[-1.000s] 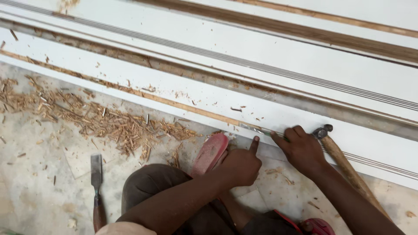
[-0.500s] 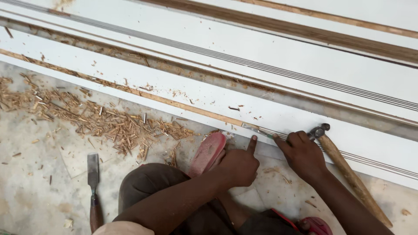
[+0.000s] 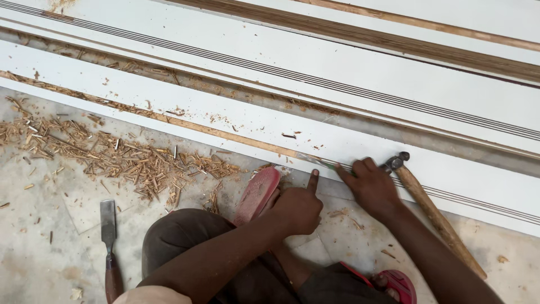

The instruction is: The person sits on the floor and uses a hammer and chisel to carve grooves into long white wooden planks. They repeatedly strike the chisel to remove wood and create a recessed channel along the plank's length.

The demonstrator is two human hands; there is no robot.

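Observation:
My right hand (image 3: 368,188) grips a thin metal-tipped tool (image 3: 318,161) with a green part. Its tip lies along the raw wooden edge of the long white board (image 3: 225,115). My left hand (image 3: 298,209) is curled with only the index finger out, and that fingertip touches the board's edge just left of the tool. A wooden-handled hammer (image 3: 436,217) lies on the board right beside my right hand, its head near my knuckles. I cannot tell whether it touches them.
A chisel (image 3: 108,239) with a wooden handle lies on the floor at lower left. Wood shavings (image 3: 124,160) are heaped along the board's near edge. More white grooved boards (image 3: 337,62) lie behind. My knee and red sandals (image 3: 256,194) are under my arms.
The view has slid slightly. Both hands keep the same pose at the board's edge, and the hammer and chisel stay where they were.

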